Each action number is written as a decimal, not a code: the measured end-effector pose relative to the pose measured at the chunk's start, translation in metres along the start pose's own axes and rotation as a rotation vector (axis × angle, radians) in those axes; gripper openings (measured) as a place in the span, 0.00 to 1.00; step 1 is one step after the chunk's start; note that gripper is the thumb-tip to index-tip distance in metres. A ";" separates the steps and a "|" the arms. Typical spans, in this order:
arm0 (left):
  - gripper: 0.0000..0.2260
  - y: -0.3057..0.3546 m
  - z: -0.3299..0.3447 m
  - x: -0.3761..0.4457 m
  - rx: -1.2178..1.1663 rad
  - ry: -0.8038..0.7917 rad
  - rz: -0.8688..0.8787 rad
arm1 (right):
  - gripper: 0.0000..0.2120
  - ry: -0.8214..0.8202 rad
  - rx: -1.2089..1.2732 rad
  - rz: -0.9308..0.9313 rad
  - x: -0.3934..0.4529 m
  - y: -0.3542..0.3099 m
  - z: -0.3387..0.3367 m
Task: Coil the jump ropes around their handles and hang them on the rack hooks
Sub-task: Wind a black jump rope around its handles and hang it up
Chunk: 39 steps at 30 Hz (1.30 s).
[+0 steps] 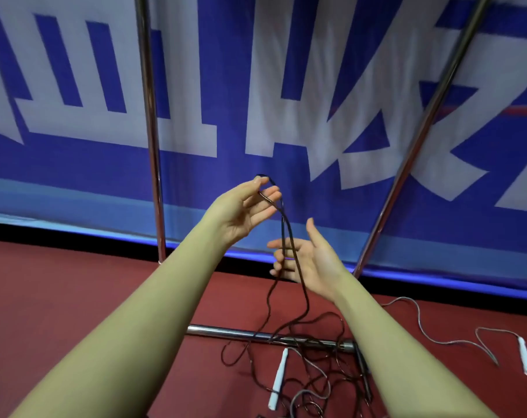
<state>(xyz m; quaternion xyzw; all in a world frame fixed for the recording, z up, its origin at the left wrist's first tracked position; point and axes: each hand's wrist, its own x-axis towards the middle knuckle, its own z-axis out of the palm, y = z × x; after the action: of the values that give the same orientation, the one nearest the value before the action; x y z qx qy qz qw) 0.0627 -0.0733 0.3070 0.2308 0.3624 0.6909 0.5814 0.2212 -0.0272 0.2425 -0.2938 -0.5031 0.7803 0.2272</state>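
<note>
1. Rope first: I have the dark jump rope (pixel 288 236) lifted by its bend, which my left hand (pixel 244 206) pinches between thumb and fingertips, the other fingers spread loosely.
2. My right hand (pixel 304 260) is lower, palm up, fingers lightly curled around the two hanging strands without clamping them.
3. To do this well, I'd judge I should slide the right hand down, keeping both strands parallel, until the handles come up.
4. The rope is thin, dark and limp; its lower length lies tangled on the red floor (pixel 75 297) across the rack's base bar (pixel 226 331), beside a white-handled rope (pixel 279 378).
</note>
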 end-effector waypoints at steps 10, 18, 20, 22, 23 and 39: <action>0.19 -0.005 -0.027 0.015 0.049 0.057 -0.105 | 0.14 0.072 0.292 -0.152 -0.001 -0.013 0.005; 0.30 -0.031 -0.031 0.009 0.648 -0.281 -0.517 | 0.18 0.100 0.837 -0.438 0.003 -0.032 0.016; 0.28 -0.031 -0.029 0.004 0.681 -0.395 -0.533 | 0.18 0.130 0.912 -0.474 0.004 -0.035 0.013; 0.22 -0.029 -0.026 -0.001 0.731 -0.444 -0.498 | 0.18 0.177 0.962 -0.497 0.005 -0.036 0.007; 0.16 -0.029 -0.025 -0.003 0.782 -0.458 -0.452 | 0.18 0.208 0.963 -0.505 0.005 -0.036 0.004; 0.05 -0.015 -0.004 0.008 0.019 -0.025 0.076 | 0.27 0.071 -0.072 -0.015 0.003 -0.007 -0.003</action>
<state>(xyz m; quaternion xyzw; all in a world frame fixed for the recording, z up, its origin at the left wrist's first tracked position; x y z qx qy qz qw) 0.0677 -0.0656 0.2927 0.2584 0.3528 0.7062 0.5568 0.2216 -0.0207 0.2479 -0.3256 -0.5248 0.7491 0.2397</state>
